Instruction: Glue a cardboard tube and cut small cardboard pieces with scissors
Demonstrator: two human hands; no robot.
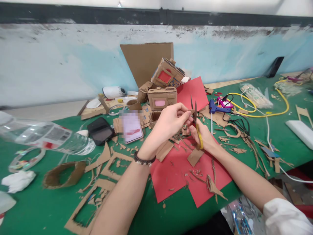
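In my right hand (204, 135) is a pair of scissors (200, 136) with yellow handles, its dark blades pointing up and slightly parted. My left hand (172, 119) is closed in a pinch on a small cardboard piece (192, 111), right beside the blades. Most of that piece is hidden by my fingers. Below both hands lie red paper sheets (168, 186) strewn with cardboard scraps (212, 187). Just beyond them stands a cardboard camera model (162, 97) with a pink window, and a second cardboard camera (167, 74) with a red window leans behind it.
A clear plastic bottle (56, 135) lies at the left, near a black phone (100, 130) and a lit phone (132, 127). Cardboard frames (73, 218) and a cardboard ring (46, 178) lie at front left. A blue glue gun (217, 107) and yellow cable (285, 106) are at right.
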